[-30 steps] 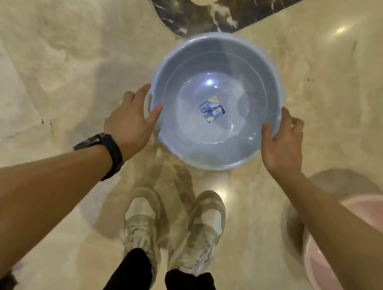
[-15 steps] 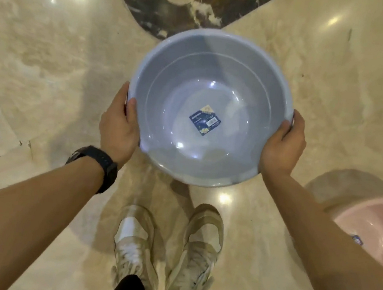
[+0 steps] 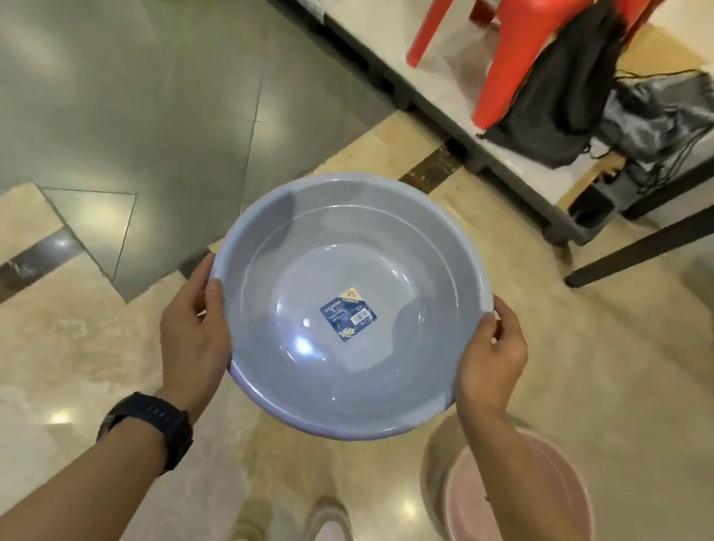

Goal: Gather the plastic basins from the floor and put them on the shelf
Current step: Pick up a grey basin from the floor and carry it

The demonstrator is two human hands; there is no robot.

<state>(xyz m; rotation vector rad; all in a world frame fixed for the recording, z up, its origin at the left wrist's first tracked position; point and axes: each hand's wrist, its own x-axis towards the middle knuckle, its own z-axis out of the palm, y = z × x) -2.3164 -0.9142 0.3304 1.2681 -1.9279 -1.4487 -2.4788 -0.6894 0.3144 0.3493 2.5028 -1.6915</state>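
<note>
Head view — left hand (image 3: 192, 338), right hand (image 3: 491, 364) on blue basin (image 3: 349, 246) — fingers hidden beneath

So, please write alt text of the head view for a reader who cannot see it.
A person's left hand and right hand grip the rim of an empty blue-grey basin, held above a marble floor. A pink basin stands on the floor at lower right; a red stool and a black bag sit on a low platform ahead.

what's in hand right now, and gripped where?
The blue basin, held by its rim: left hand on the left edge, right hand on the right edge, thumbs over the lip.
</note>
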